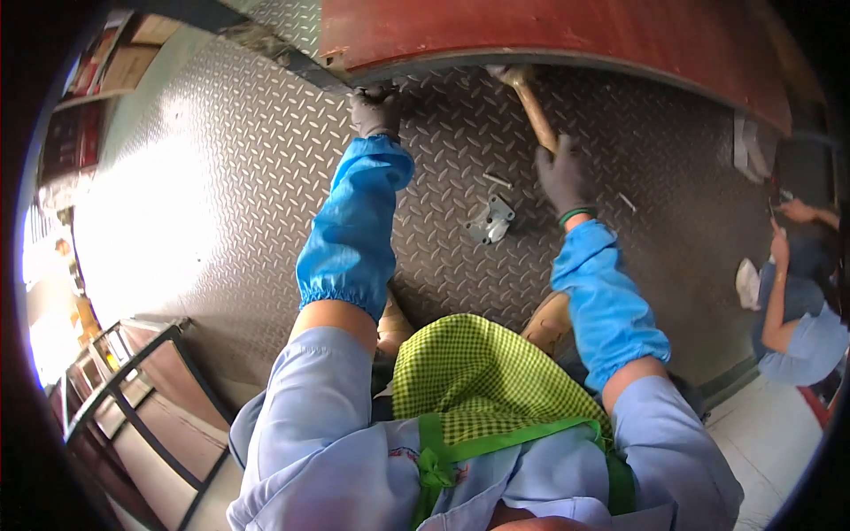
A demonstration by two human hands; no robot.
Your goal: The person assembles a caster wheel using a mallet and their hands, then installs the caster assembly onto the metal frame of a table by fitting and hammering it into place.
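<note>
My right hand (565, 180), in a grey glove, is wrapped round the wooden handle of a hammer (535, 111). The hammer's head is at the lower edge of a large red panel (567, 31), partly lost in shadow there. At the panel's left corner, beside a dark metal bar (288, 60), my gloved left hand (376, 111) is closed; what its fingers hold is too dark to make out. Between my arms a metal bracket with a plate and holes (492, 221) lies on the floor. Close to it are a short metal pin (498, 180) and another thin rod (627, 202).
Patterned metal plate (266, 177) covers the floor. A dark metal frame (146, 389) stands at the lower left, with shelves holding boxes (128, 66) at the upper left. Another person (797, 319) crouches at the right, near a grey bracket (753, 146).
</note>
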